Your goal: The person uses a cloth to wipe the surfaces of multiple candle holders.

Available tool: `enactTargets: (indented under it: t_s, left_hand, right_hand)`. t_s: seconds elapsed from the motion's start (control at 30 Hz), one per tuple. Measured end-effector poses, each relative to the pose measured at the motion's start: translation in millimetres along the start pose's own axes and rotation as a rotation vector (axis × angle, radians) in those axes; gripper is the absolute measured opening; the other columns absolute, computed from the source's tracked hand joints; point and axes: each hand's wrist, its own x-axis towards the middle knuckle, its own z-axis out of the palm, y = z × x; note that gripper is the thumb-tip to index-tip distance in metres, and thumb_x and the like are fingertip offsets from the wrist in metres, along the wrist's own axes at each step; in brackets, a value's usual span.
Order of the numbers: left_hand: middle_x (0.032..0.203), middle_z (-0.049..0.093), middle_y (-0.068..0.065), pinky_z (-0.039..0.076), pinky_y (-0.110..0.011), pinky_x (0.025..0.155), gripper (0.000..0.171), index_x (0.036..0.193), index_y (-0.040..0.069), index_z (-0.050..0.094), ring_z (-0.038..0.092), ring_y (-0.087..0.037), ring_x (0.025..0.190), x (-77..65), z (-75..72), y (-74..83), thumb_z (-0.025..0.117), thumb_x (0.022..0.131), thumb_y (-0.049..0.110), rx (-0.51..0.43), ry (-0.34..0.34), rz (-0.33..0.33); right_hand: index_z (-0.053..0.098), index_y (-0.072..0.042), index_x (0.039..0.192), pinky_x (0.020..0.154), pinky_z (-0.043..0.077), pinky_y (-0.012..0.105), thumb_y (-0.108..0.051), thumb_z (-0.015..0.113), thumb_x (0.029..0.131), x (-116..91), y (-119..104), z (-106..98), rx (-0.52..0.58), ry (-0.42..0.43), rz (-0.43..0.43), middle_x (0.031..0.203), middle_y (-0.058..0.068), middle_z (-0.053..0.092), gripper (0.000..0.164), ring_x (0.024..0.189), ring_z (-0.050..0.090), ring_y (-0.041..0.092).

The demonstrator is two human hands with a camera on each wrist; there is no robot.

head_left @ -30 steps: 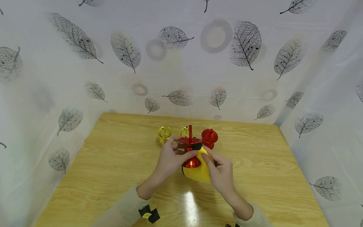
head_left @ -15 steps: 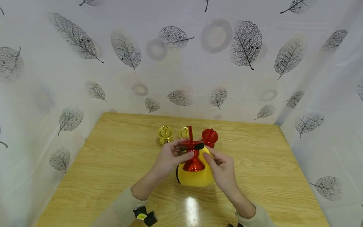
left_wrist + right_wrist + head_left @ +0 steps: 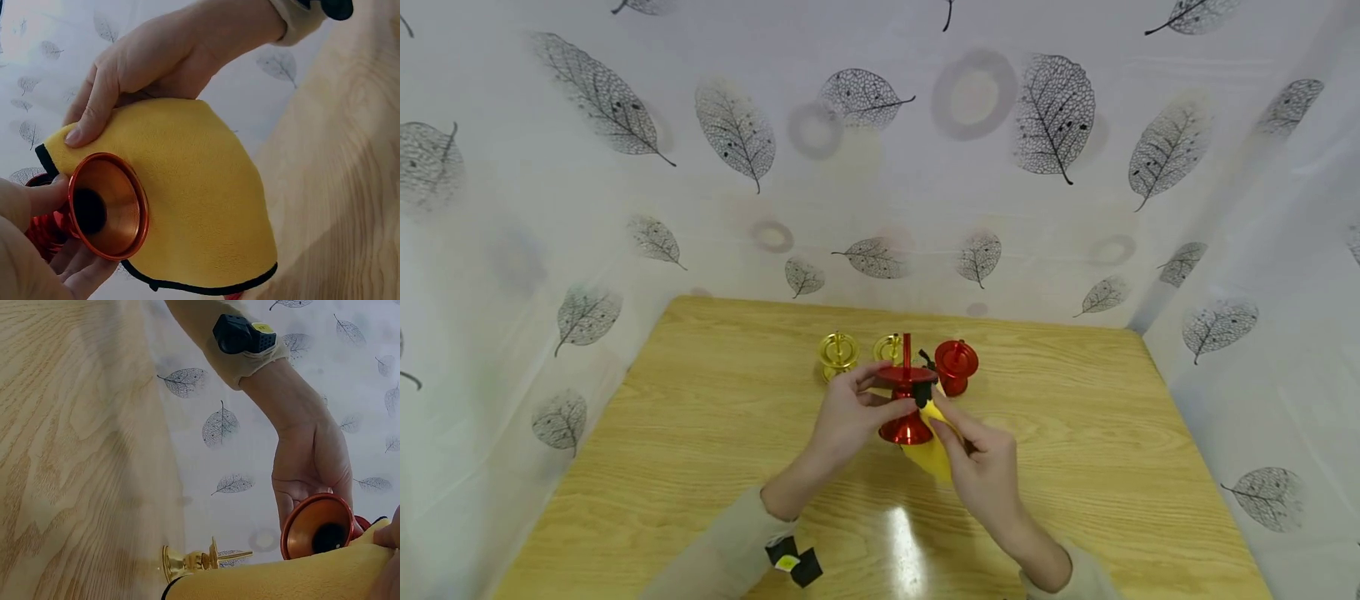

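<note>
My left hand grips a shiny red candle holder by its stem, thumb in front, above the table. The holder has a wide dish, a tall spike pointing up and a flared foot; its hollow base shows in the left wrist view. A yellow cloth with black edging is pinched by my right hand between thumb and fingers. It lies against the right side of the holder, its black edge right at the dish, and hangs down behind the foot.
At the back of the wooden table stand two gold candle holders, one partly hidden behind the held one, and another red candle holder. A leaf-patterned curtain encloses the back and sides.
The cloth dipped and spread behind the holder half a second ago; now it is bunched narrower at the right, a black corner showing behind the dish. The held holder lowered, then rose slightly.
</note>
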Motion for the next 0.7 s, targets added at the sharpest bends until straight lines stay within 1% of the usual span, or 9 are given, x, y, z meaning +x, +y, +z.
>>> enactTargets:
  t_s: [0.1, 0.17, 0.23, 0.33, 0.43, 0.47, 0.53, 0.63, 0.7]
  left_hand:
    - [0.117, 0.069, -0.011, 0.061, -0.034, 0.075, 0.070, 0.137, 0.008, 0.052, 0.071, -0.020, 0.087, -0.3, 0.7, 0.5, 0.083, 0.077, 0.024, 0.028, 0.018, 0.006]
    - [0.118, 0.069, -0.011, 0.061, -0.032, 0.076, 0.070, 0.139, 0.007, 0.050, 0.070, -0.019, 0.088, -1.2, 0.2, 2.0, 0.081, 0.079, 0.024, 0.031, 0.013, -0.002]
    - [0.119, 0.069, -0.012, 0.060, -0.031, 0.077, 0.066, 0.139, 0.007, 0.050, 0.069, -0.018, 0.089, -2.1, -1.5, 4.1, 0.079, 0.081, 0.021, 0.013, 0.001, -0.015]
    - [0.119, 0.068, -0.013, 0.059, -0.030, 0.080, 0.059, 0.136, 0.010, 0.053, 0.068, -0.016, 0.090, -2.5, -4.3, 6.5, 0.077, 0.082, 0.015, -0.051, -0.016, -0.048]
    - [0.121, 0.065, -0.014, 0.059, -0.029, 0.081, 0.054, 0.132, 0.011, 0.057, 0.068, -0.015, 0.090, -1.8, -5.5, 6.3, 0.077, 0.082, 0.011, -0.143, -0.054, -0.076]
    - [0.122, 0.064, -0.015, 0.059, -0.030, 0.081, 0.054, 0.132, 0.010, 0.057, 0.068, -0.015, 0.091, -1.6, -5.4, 6.0, 0.077, 0.082, 0.011, -0.173, -0.071, -0.084]
    - [0.125, 0.062, -0.017, 0.060, -0.030, 0.080, 0.054, 0.133, 0.008, 0.056, 0.068, -0.015, 0.092, -1.4, -5.1, 5.3, 0.076, 0.083, 0.011, -0.215, -0.105, -0.093]
    - [0.126, 0.061, -0.019, 0.060, -0.032, 0.080, 0.055, 0.135, 0.008, 0.054, 0.069, -0.017, 0.094, -1.4, -4.3, 4.2, 0.075, 0.084, 0.012, -0.238, -0.132, -0.104]
    - [0.125, 0.063, -0.020, 0.060, -0.032, 0.079, 0.055, 0.134, 0.009, 0.054, 0.070, -0.018, 0.093, -1.7, -3.3, 3.7, 0.076, 0.084, 0.013, -0.229, -0.125, -0.103]
  right_hand:
    - [0.066, 0.003, 0.120, 0.034, 0.023, 0.011, 0.006, 0.064, 0.088, 1.7, -0.1, -0.1, -0.012, 0.016, 0.020, 0.045, -0.002, 0.036, 0.032, 0.041, 0.024, -0.008]
    - [0.067, 0.004, 0.117, 0.033, 0.023, 0.012, 0.006, 0.063, 0.088, 3.4, 1.0, -1.4, -0.003, 0.031, 0.088, 0.043, 0.000, 0.035, 0.029, 0.039, 0.025, -0.005]
    - [0.068, 0.004, 0.116, 0.033, 0.023, 0.014, 0.005, 0.063, 0.089, 4.5, 2.5, -3.6, 0.027, 0.045, 0.145, 0.043, 0.001, 0.035, 0.027, 0.037, 0.027, -0.001]
    - [0.068, 0.005, 0.116, 0.032, 0.024, 0.016, 0.005, 0.061, 0.091, 6.6, 1.6, -7.3, 0.082, 0.046, 0.184, 0.043, 0.003, 0.034, 0.027, 0.036, 0.028, 0.005]
    - [0.068, 0.003, 0.118, 0.032, 0.024, 0.016, 0.004, 0.060, 0.092, 7.7, 3.7, -9.0, 0.139, 0.038, 0.171, 0.043, 0.002, 0.035, 0.027, 0.035, 0.027, 0.006]
    - [0.067, 0.005, 0.118, 0.032, 0.024, 0.017, 0.006, 0.059, 0.091, 8.3, 3.8, -9.2, 0.160, 0.033, 0.165, 0.043, 0.003, 0.036, 0.028, 0.035, 0.027, 0.007]
    - [0.067, 0.003, 0.119, 0.031, 0.026, 0.017, 0.005, 0.059, 0.092, 7.8, 8.0, -8.9, 0.190, 0.028, 0.171, 0.044, 0.005, 0.041, 0.028, 0.035, 0.027, 0.007]
    - [0.066, 0.005, 0.119, 0.032, 0.028, 0.018, 0.005, 0.057, 0.092, 8.0, 8.6, -8.7, 0.236, 0.021, 0.165, 0.051, 0.011, 0.051, 0.028, 0.036, 0.028, 0.009]
    - [0.066, 0.004, 0.119, 0.033, 0.027, 0.018, 0.004, 0.058, 0.093, 7.3, 9.0, -8.5, 0.233, 0.020, 0.167, 0.051, 0.010, 0.049, 0.028, 0.037, 0.028, 0.009]
